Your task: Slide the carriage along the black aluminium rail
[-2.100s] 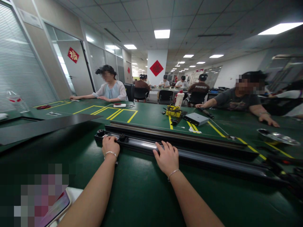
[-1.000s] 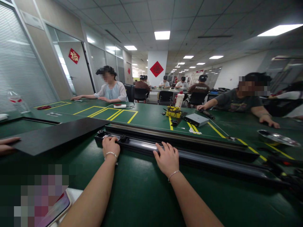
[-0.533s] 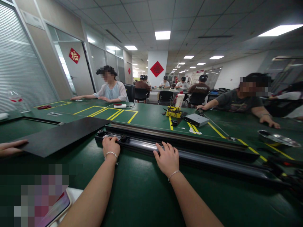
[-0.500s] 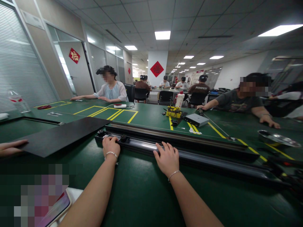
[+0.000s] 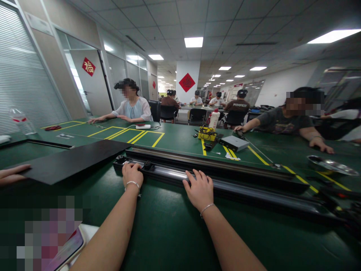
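A long black channel-shaped rail (image 5: 259,198) with a shiny inner surface lies across the green table before me. My left hand (image 5: 132,176) is closed over its near edge by the left end, beside a small black block (image 5: 147,165) in the channel. Further right, my right hand (image 5: 200,188) rests on the same rail with fingers spread and stretched out. A second black rail (image 5: 248,173) lies parallel just behind. To the left, another person's hand (image 5: 14,175) holds a thin black panel (image 5: 76,162), whose far corner is close to the rails' left end.
A phone (image 5: 69,250) lies at lower left. Beyond the rails are a grey box (image 5: 234,143), a yellow holder (image 5: 207,133) with cables, and a bottle (image 5: 213,119). A metal tray (image 5: 335,165) sits right. Two people sit across the green table (image 5: 169,233).
Both my hands and the rails stay in place. The black panel and the hand holding it have shifted slightly left. The person across at left has moved a hand a little.
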Demonstrator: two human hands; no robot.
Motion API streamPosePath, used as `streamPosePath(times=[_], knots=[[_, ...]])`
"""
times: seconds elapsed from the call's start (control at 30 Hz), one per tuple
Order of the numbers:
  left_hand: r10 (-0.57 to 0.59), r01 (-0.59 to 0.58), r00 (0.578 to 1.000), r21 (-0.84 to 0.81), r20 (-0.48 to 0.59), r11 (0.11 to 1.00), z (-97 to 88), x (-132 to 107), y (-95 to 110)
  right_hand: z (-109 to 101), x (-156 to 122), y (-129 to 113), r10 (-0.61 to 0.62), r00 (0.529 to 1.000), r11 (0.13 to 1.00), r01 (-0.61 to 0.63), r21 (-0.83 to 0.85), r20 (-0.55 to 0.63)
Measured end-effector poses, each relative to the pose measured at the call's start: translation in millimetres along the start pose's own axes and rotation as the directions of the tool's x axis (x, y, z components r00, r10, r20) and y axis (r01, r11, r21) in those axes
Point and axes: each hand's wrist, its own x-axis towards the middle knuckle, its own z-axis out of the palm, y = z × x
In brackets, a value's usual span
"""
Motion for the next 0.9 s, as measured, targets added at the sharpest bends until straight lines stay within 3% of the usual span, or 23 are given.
streamPosePath(times=[0.37,0.9], knots=[[0.005,-0.006,0.998,0.009,0.056,1.0,-4.7,-2.4,7.1,-2.1,-0.1,-1.1,0.008,0.999,1.0,-0.007,-0.014,0.037],[0.016,-0.018,0.999,0.041,0.045,0.999,-0.5,0.2,3.3,0.0,-0.3,-0.2,0.01,0.999,1.0,-0.01,0.0,0.032]])
